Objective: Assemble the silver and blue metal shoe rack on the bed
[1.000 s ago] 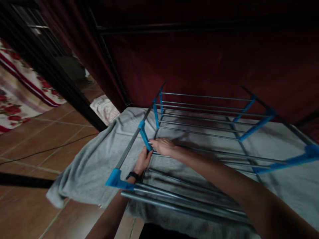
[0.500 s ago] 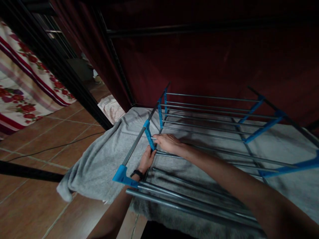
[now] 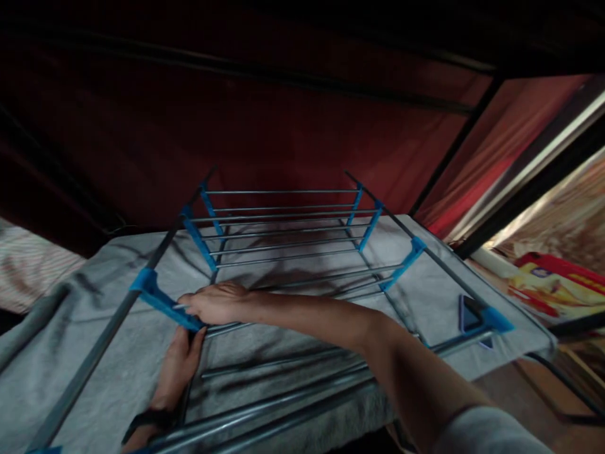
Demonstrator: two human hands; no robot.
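A rack of grey metal tubes (image 3: 283, 256) joined by blue plastic brackets lies across a grey blanket. My right hand (image 3: 220, 304) is closed around a thin metal rod (image 3: 180, 306), its light tip poking out by the left-side blue bracket (image 3: 163, 304). Whether the tip sits in a hole of the bracket I cannot tell. Just below, my left hand (image 3: 176, 366), with a dark band on the wrist, grips the lower end of that same bracket. Nearer to me, a loose tube (image 3: 265, 364) rests on the blanket under my right forearm.
The grey blanket (image 3: 99, 353) covers the raised surface under the rack. A phone (image 3: 469, 314) lies at the right, beside another blue bracket (image 3: 496, 320). Dark red cloth (image 3: 293, 139) hangs behind, with dark frame bars. A red and yellow package (image 3: 562, 284) is at far right.
My view has swung to the right, so the rack's right side, the phone and the package now show. Both hands stay at the same bracket, the right one still on the rod.
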